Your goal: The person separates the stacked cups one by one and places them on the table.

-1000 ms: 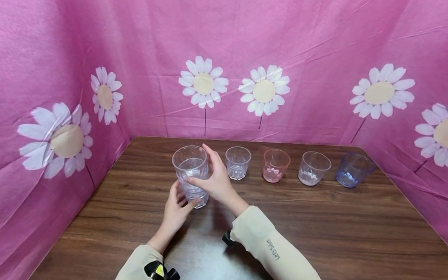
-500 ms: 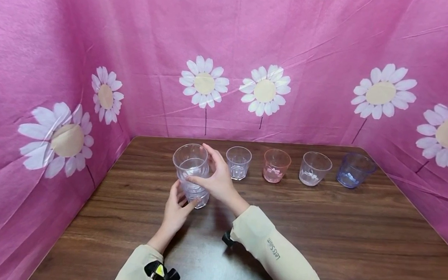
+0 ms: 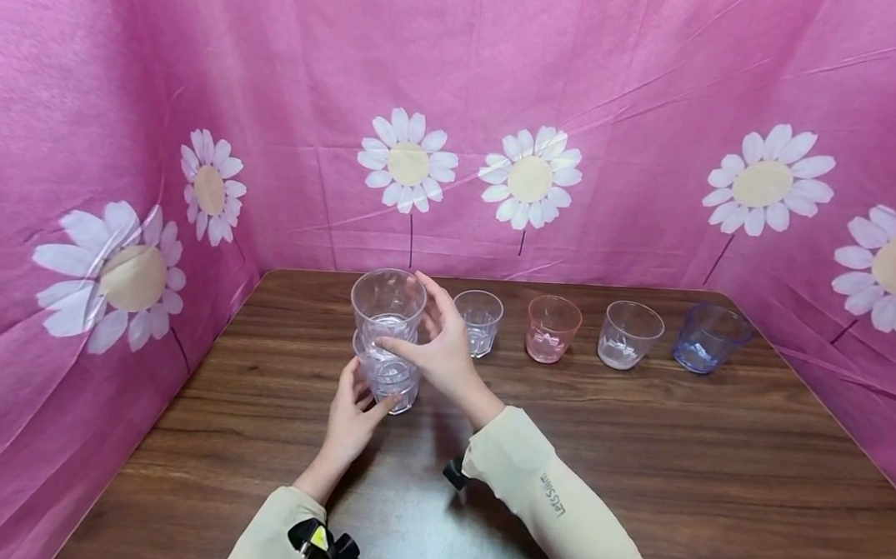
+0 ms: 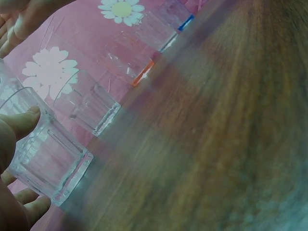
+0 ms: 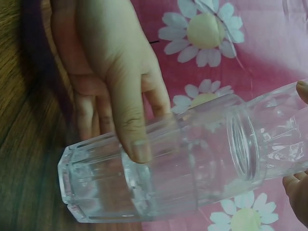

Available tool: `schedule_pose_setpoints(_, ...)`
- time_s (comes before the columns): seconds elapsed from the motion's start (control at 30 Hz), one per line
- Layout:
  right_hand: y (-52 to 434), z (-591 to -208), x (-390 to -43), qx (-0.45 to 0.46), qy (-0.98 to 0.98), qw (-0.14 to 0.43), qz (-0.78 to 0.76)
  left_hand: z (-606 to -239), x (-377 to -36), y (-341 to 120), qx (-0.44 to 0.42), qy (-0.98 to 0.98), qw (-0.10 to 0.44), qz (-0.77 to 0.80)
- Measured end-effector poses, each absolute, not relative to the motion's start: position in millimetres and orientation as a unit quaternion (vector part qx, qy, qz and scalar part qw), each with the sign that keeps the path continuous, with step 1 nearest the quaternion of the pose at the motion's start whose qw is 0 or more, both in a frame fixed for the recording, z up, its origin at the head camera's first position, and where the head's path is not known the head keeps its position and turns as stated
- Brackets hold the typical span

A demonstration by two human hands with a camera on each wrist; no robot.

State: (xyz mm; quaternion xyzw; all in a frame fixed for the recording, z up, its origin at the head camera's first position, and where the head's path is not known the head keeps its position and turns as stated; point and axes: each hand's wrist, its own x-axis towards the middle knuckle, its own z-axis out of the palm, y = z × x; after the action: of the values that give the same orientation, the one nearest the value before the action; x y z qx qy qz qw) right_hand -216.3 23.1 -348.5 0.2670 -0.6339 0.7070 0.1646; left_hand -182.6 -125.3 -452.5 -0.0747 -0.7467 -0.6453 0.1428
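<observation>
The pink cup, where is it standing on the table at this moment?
In the head view the pink cup stands upright in the row at the back of the wooden table, between a small clear cup on its left and another clear cup on its right.

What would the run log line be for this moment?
left hand: grips bottom cup | right hand: holds top cup, nested | table: four cups in row

left wrist cam is super blurry, the wood table (image 4: 226,144) is just smear and the far cups are hard to make out. left hand (image 4: 9,159) gets cut off at the left edge there. in the right wrist view the right hand (image 5: 298,192) is mostly out of frame, only fingertips showing
</observation>
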Motion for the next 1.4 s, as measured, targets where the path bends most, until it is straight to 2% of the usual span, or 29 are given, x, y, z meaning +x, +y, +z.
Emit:
schedule_pose_setpoints(0.6,48.0,-330.9,-210.2,0.269,-0.581,0.202,0.741,-453.9,-183.0,-125.5,-0.070,-0.748,0.144,-0.644)
schedule_pose_setpoints(1.4,101.6,-356.1,-204.0,0.204,-0.627,0.190,0.727,-454.5,-182.7,-125.5,-0.074,-0.745,0.150,-0.645)
